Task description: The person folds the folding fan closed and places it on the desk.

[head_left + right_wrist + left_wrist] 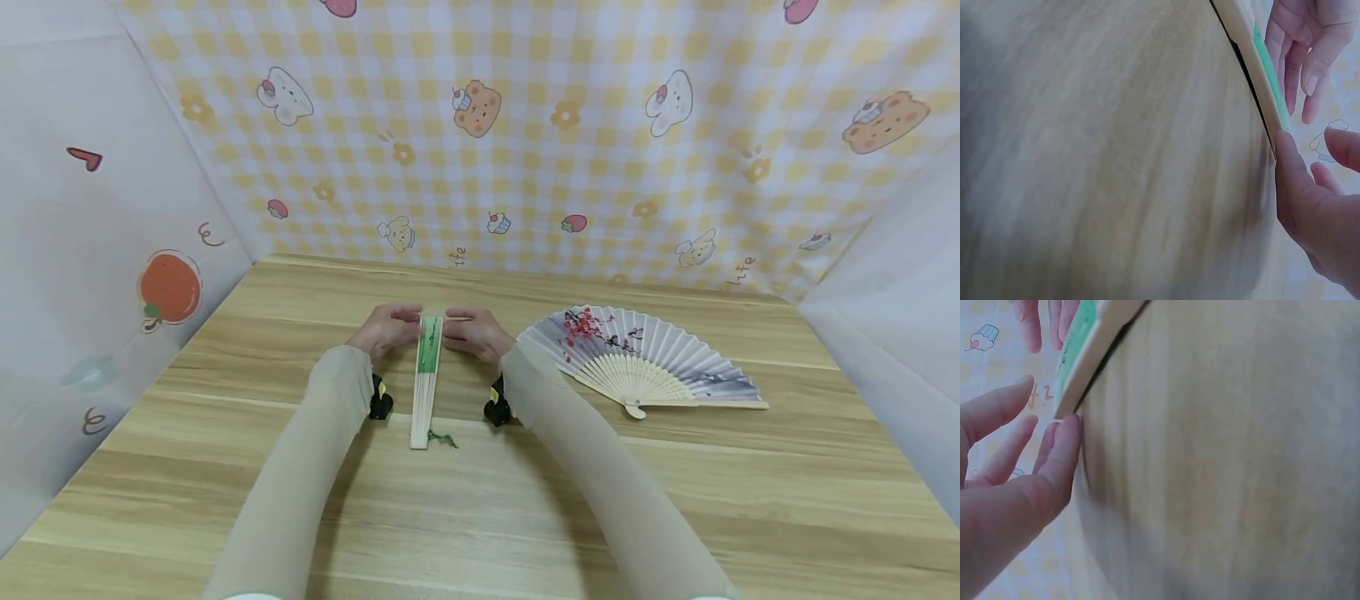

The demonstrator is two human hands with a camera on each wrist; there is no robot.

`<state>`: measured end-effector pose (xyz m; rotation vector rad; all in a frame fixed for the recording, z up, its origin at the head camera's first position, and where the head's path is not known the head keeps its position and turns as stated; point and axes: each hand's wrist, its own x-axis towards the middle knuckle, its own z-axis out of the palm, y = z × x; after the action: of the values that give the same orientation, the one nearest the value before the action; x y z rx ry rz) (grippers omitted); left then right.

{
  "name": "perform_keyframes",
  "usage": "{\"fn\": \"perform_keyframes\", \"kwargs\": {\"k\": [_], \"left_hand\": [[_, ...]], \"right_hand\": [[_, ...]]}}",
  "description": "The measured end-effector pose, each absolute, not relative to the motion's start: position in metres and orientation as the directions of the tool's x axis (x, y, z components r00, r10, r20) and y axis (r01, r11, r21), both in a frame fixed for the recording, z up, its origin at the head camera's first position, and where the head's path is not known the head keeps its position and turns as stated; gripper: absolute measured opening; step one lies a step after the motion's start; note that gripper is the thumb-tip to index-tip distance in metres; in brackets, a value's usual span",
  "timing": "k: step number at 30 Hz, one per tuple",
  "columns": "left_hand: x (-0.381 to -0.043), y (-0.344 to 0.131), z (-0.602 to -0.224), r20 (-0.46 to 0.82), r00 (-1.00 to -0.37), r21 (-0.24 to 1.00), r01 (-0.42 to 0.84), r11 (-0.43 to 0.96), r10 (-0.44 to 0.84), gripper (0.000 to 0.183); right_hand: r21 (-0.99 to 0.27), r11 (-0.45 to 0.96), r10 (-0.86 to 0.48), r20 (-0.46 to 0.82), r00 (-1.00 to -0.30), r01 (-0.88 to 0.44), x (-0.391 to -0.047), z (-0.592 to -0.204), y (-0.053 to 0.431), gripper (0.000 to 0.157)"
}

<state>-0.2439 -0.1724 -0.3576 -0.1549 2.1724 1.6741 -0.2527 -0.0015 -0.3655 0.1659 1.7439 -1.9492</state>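
Observation:
A folded hand fan point(424, 392), green at its far end with pale wooden ribs, lies lengthwise on the table between both hands. My left hand point(388, 328) is at the left of the fan's far end; in the left wrist view one fingertip point(1069, 425) meets the fan's edge. On the opposite side my right hand point(477, 335) has a fingertip point(1285, 140) against the fan in the right wrist view. The fingers of both hands look loosely extended, not wrapped round the fan. A green tassel point(442, 438) trails from its near end.
A spread-open hand fan point(637, 358) with red blossoms on grey-white lies to the right, partly behind the right sleeve point(570, 417). The wooden table point(187, 467) meets a yellow checked cloth point(525, 183) at the back and white cloth at both sides.

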Motion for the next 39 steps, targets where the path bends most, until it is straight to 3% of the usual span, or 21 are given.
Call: {"fn": "perform_keyframes", "kwargs": {"k": [5,10,20,28,39], "left_hand": [[-0.242,-0.168,-0.351,-0.347,-0.927,0.915,-0.301,0.269,0.143,0.053],[-0.235,-0.156,-0.341,-0.24,-0.962,0.93,-0.191,0.314,0.128,0.052],[-0.213,-0.127,-0.324,-0.093,-0.986,0.965,-0.055,0.255,0.139,0.046],[-0.199,-0.092,-0.321,0.044,-0.977,0.976,0.087,0.201,0.21,0.041],[-0.193,-0.036,-0.332,0.073,-0.949,0.976,0.132,0.174,0.305,0.038]], "right_hand": [[-0.926,-0.016,-0.297,-0.356,-0.886,0.377,-0.246,-0.358,0.008,0.044],[-0.951,-0.014,-0.313,-0.289,-0.905,0.309,-0.236,-0.35,0.023,0.044],[-0.967,-0.043,-0.324,-0.224,-0.919,0.251,-0.212,-0.325,0.066,0.038],[-0.986,-0.013,-0.277,-0.155,-0.948,0.165,-0.197,-0.309,0.125,0.042],[-0.989,0.086,-0.206,-0.132,-0.97,0.116,-0.177,-0.298,0.203,0.049]]}}
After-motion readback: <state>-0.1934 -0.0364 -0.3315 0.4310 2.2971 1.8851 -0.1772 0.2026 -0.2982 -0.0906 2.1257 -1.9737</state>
